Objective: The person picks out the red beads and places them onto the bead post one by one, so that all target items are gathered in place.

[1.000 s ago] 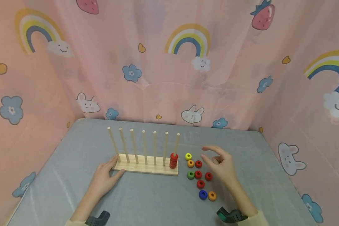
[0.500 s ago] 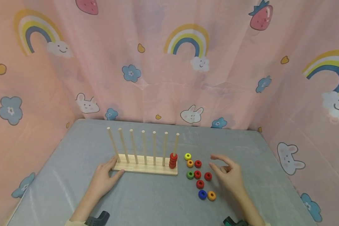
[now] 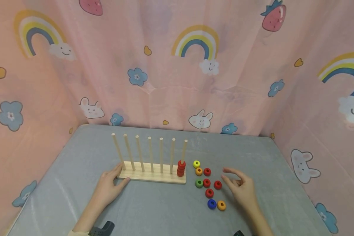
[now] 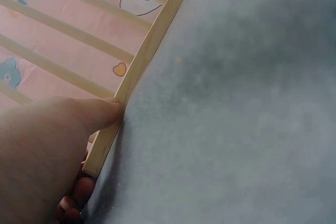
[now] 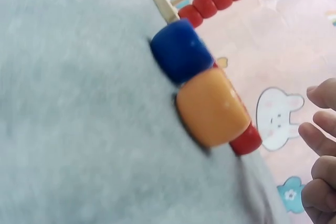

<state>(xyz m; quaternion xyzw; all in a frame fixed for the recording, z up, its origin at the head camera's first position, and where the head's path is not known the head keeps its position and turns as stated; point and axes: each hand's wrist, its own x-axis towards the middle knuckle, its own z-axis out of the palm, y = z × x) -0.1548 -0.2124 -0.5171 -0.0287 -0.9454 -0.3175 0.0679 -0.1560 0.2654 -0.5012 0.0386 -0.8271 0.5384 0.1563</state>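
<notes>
A wooden peg stand (image 3: 151,176) with a row of upright pegs stands on the table; several red beads (image 3: 181,168) are stacked on its rightmost peg. My left hand (image 3: 108,187) holds the stand's left end, thumb against the front edge, as the left wrist view also shows. Right of the stand lie loose beads: yellow (image 3: 196,164), orange, green (image 3: 199,183), several red, and blue (image 3: 211,204) beside a second orange bead (image 3: 221,205). My right hand (image 3: 242,188) hovers to their right, thumb and forefinger apart, holding nothing. In the right wrist view, the orange bead (image 5: 212,108) is close by.
The grey table (image 3: 153,209) carries the stand and beads. A pink curtain (image 3: 165,98) with rainbows, rabbits and flowers hangs behind and along both sides. A dark wrist device (image 3: 102,228) sits on my left wrist.
My right hand has moved right and toward me, away from the beads. The left hand, stand and beads have kept their places.
</notes>
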